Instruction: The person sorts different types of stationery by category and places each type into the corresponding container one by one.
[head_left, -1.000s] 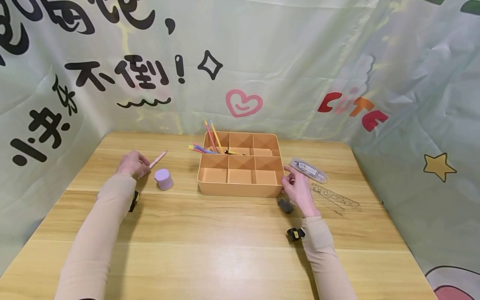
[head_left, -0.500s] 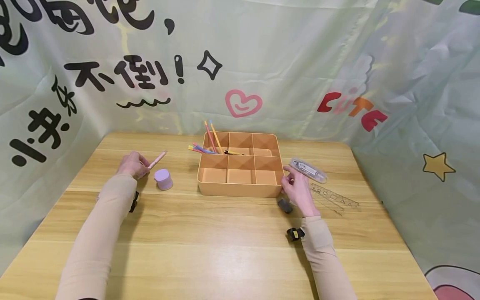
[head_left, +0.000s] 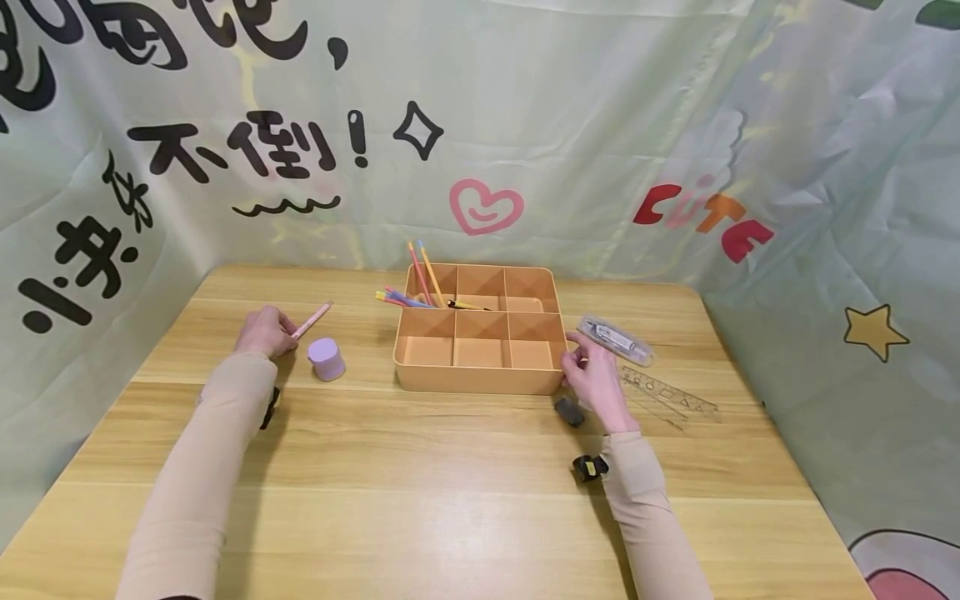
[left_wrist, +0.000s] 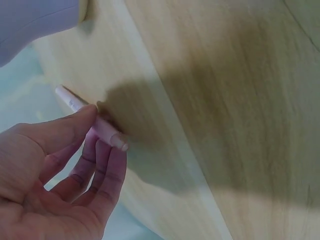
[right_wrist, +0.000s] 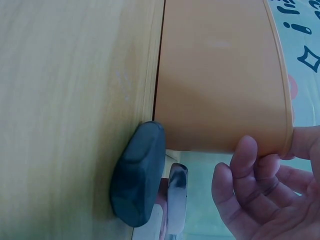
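Observation:
My left hand (head_left: 266, 332) pinches a slim pink pen (left_wrist: 105, 131) between thumb and fingertips, low over the left part of the table. Just right of that hand stands a small purple cylinder (head_left: 326, 358). At the centre back is an orange-tan divided organizer box (head_left: 472, 381). Its right end is held at the rim by my right hand (head_left: 596, 379), with curled fingers against the outer wall and the thumb at the edge in the right wrist view. Beside this hand lies a dark grey rounded block (right_wrist: 138, 175). The rear left compartment holds several pencils (head_left: 420, 279).
A clear oblong case (head_left: 617, 340) with a label lies right of the box. In front of it are transparent rulers (head_left: 670, 392), partly behind my right hand. Printed cloth (head_left: 600, 125) hangs around the back and sides of the wooden table (head_left: 420, 500).
My left forearm has shifted very slightly to the right. The pen stays in that hand, and my right hand and the box look unmoved.

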